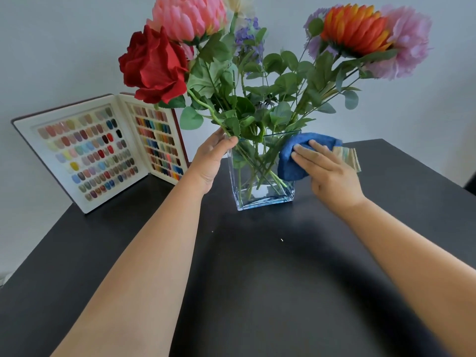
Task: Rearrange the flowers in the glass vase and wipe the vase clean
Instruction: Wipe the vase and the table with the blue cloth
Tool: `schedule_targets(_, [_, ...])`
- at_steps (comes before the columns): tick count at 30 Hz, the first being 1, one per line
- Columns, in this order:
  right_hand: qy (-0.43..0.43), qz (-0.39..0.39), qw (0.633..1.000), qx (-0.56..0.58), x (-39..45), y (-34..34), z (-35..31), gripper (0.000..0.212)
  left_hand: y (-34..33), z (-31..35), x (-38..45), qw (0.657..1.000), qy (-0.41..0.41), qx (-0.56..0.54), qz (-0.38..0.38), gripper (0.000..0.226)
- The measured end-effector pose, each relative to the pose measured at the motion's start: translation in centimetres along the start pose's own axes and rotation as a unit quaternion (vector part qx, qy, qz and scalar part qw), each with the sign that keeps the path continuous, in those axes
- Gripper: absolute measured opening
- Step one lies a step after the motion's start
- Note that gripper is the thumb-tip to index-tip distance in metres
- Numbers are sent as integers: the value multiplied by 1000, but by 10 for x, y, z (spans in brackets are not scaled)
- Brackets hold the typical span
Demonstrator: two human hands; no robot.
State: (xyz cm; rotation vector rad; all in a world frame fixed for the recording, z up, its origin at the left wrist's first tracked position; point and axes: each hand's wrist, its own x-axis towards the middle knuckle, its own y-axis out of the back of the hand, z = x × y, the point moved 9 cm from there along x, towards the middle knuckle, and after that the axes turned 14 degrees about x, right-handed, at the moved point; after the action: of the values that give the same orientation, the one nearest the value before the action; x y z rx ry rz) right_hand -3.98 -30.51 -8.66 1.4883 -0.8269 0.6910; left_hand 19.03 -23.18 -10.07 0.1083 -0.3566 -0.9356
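Note:
A square clear glass vase [260,194] stands on the black table [257,279] and holds several artificial flowers: a red rose [154,65], a pink bloom [188,18], an orange flower [356,29] and a lilac one [409,42]. My left hand [211,157] grips the vase's upper left corner at the rim. My right hand [327,171] presses a blue cloth [292,161] flat against the vase's right side.
An open book of coloured nail samples [103,150] leans against the wall at the back left. A small fan of colour swatches [347,157] lies behind my right hand. A white wall rises behind the table.

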Motion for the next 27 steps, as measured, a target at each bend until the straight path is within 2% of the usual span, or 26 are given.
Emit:
schedule_targets(2, [20,18,1000,10,13,-1,-7,45,-1,0,-1,1000,2,0,2,68])
schedule_targets(5, [26,-10,1000,11,6,-17,-16,48,-2,1,-1,1000,1,8,-1,54])
schedule_targets(7, [36,-64,997,-1,-15,-30,-18,53,-1,1,-1,1000,1,10,-1,52])
schedule_targets(9, [23,-155,988,-4,-40,-46,-15,56,0,1,0,1000,-3,12,1,53])
schedule_targets(11, [-15,-186,982,6,-52,-47,-7,58,1,0,1,1000,-9,19,4,52])
schedule_targets(13, [-32,-127,991,8,-40,-30,-1,59,2,-1,3,1000,-11,22,5,51])
schedule_targets(16, [-31,28,999,21,0,5,4,54,2,-1,4,1000,-12,26,4,52])
schedule_targets(17, [-26,61,997,25,10,11,3,51,1,-1,4,1000,-13,27,4,54])
schedule_targets(19, [-31,76,996,22,16,8,-1,47,2,-2,5,1000,-14,27,3,57])
schedule_targets(22, [-62,16,998,23,-14,-12,-3,50,2,-3,6,1000,-15,23,-3,61])
schedule_targets(25, [-111,-162,980,41,-53,-48,1,54,1,-3,5,1000,-18,16,-3,62])
schedule_targets(26, [-111,-174,977,45,-54,-48,1,55,1,-3,5,1000,-19,14,-4,62])
schedule_targets(27, [-104,-146,983,50,-47,-42,2,53,1,-2,4,1000,-20,11,-4,63])
